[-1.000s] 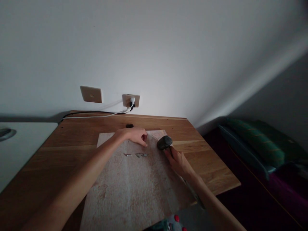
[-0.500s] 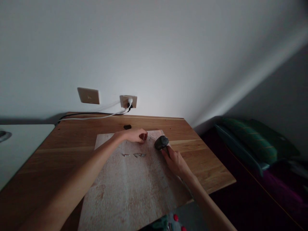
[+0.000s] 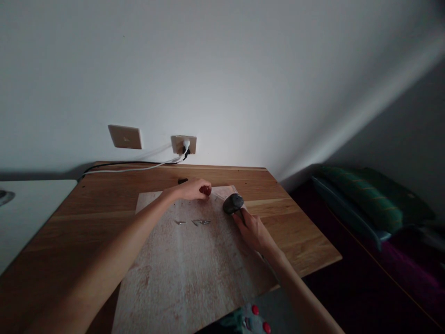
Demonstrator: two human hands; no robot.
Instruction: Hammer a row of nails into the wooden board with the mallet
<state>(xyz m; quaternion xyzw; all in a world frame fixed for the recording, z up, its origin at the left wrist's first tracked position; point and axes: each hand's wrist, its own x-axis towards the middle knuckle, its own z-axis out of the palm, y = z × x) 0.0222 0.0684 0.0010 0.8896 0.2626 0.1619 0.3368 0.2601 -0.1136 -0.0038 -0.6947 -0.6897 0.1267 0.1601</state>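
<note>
My left hand [image 3: 195, 189] reaches to the far end of a pale wooden board [image 3: 194, 260], its fingers pinched together on something too small to make out. My right hand [image 3: 252, 230] grips the handle of a dark mallet; the mallet head [image 3: 232, 203] rests low over the board's far right corner, just right of the left hand. Several small metal nails [image 3: 195, 222] lie loose on the board between the two hands.
The board lies on a wooden table [image 3: 86, 218] against a white wall with a switch plate [image 3: 125, 136] and a socket [image 3: 183, 144] with cables. A small black object [image 3: 182, 181] sits behind the left hand. A white surface [image 3: 31, 208] adjoins at left, dark bedding [image 3: 368, 204] at right.
Both hands have stayed almost in place. The left hand has shifted slightly farther along the board's end, and the mallet head stays low beside it.
</note>
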